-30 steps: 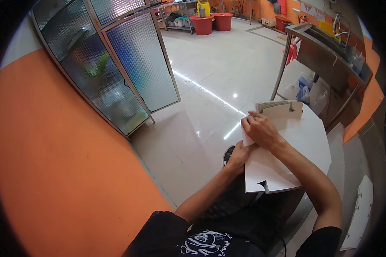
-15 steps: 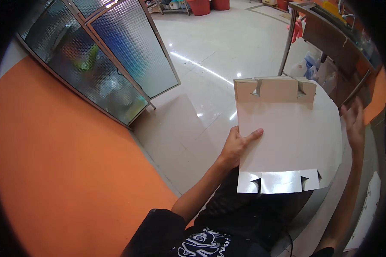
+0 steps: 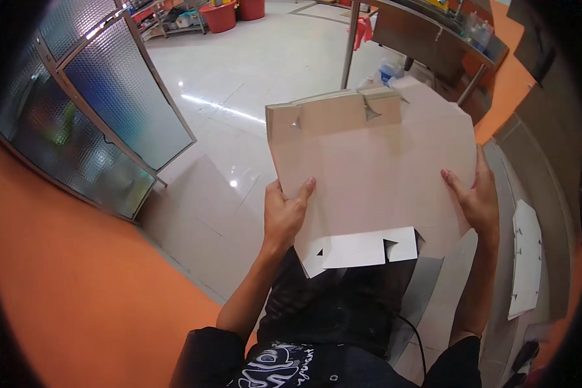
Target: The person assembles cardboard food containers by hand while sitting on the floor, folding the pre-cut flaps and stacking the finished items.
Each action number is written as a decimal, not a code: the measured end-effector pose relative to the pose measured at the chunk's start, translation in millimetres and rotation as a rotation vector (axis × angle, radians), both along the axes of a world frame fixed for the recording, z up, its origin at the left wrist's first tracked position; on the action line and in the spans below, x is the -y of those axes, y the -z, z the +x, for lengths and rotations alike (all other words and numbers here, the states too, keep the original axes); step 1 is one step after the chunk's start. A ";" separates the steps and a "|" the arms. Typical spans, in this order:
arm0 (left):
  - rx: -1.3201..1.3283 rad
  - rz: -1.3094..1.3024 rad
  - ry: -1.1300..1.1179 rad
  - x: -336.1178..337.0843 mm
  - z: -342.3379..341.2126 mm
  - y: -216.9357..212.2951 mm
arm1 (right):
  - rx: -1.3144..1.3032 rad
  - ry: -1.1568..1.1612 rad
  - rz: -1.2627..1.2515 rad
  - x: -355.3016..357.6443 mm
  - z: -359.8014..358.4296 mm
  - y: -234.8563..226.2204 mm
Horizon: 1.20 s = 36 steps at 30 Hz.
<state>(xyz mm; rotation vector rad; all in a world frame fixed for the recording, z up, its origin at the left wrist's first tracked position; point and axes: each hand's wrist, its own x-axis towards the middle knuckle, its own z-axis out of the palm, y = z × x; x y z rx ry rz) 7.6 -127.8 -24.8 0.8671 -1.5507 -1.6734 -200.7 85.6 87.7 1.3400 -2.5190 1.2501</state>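
In front of my lap I hold a stack of flat die-cut cardboard box blanks [image 3: 375, 174], pale beige on the top face. Flaps with notched cut-outs stand folded up along its far edge, and a white notched flap shows along its near edge. My left hand [image 3: 284, 213] is closed round the left edge, its thumb lying on the top face. On the opposite side, my right hand [image 3: 482, 197] grips the right edge, also thumb on top. The fingers of both hands are mostly hidden beneath the cardboard.
Another white notched cardboard piece [image 3: 527, 258] lies at the far right. A metal sink table [image 3: 427, 45] stands at the back right, plastic bottles [image 3: 388, 70] under it. Textured glass doors [image 3: 116, 90] and an orange wall [image 3: 64, 278] flank the left. Red buckets [image 3: 218, 19] sit far back.
My right hand, apart from the stack before, has closed on its right edge. The stack has tilted slightly, and the whole view has swung to the right. My left hand keeps its hold.
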 end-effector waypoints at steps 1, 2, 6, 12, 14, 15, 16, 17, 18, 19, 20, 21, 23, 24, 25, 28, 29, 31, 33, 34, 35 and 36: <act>0.012 -0.037 -0.023 -1.6 0.4 0.1 | -0.063 0.024 -0.008 2.6 17.1 -5.7; 0.018 -0.072 -0.042 -5.8 -1.9 -2.9 | -0.132 0.051 -0.014 3.0 33.0 -12.4; 0.030 -0.191 -0.117 -15.9 -11.2 -4.7 | -0.331 0.274 0.177 10.7 87.2 -21.9; 0.035 -0.375 -0.130 -25.5 -20.7 -9.4 | -0.444 0.289 0.244 21.2 116.2 -0.6; 0.036 -0.352 -0.127 -27.8 -25.4 -10.2 | -0.533 0.309 0.250 21.5 117.9 9.8; 0.038 -0.341 -0.126 -29.2 -26.8 -10.2 | -0.539 0.329 0.267 21.6 116.1 12.5; 0.028 -0.335 -0.134 -28.1 -26.3 -9.0 | -0.548 0.343 0.277 23.0 113.6 12.9; 0.019 -0.330 -0.142 -24.6 -24.3 -6.3 | -0.470 0.373 0.257 22.6 108.9 11.1; 0.010 -0.324 -0.152 -19.2 -21.3 -2.1 | -0.392 0.401 0.236 20.1 100.4 8.6; -0.027 -0.222 -0.102 -8.7 -15.0 5.7 | -0.319 0.421 0.210 18.4 89.9 3.5; -0.054 -0.087 -0.045 -5.3 -11.8 4.2 | -0.245 0.337 0.124 9.3 69.1 1.2; -0.083 0.049 0.027 -5.3 -13.0 0.8 | -0.173 0.265 0.041 -7.9 38.9 2.4; -0.097 0.249 0.158 -2.1 -10.3 -3.5 | -0.069 0.255 0.053 -27.5 -2.7 15.5; -0.108 0.262 0.172 -2.0 -7.5 -6.2 | -0.047 0.320 0.152 -31.5 -14.7 21.6; -0.115 0.280 0.190 -2.2 -7.3 -3.8 | -0.019 0.388 0.256 -35.3 -24.4 34.5; -0.153 0.365 0.170 -6.7 -2.2 5.6 | 0.043 0.419 0.077 -45.4 -25.8 80.6; -0.164 0.401 0.151 -9.8 -0.5 11.2 | 0.159 0.457 -0.002 -50.1 -18.2 88.8; -0.215 0.400 0.086 -19.1 1.7 19.9 | 0.394 0.542 -0.165 -61.9 4.1 105.6; -0.248 0.406 0.013 -38.6 1.9 23.4 | 0.760 0.490 -0.484 -79.7 20.6 146.9; -0.261 0.416 -0.031 -56.7 0.3 23.1 | 0.923 0.456 -0.652 -90.7 26.0 159.2; -0.268 0.419 -0.087 -72.3 3.6 22.8 | 1.106 0.375 -0.676 -85.6 45.0 150.4; -0.283 0.465 -0.095 -87.0 5.9 22.8 | 1.146 0.298 -0.728 -79.8 53.3 145.9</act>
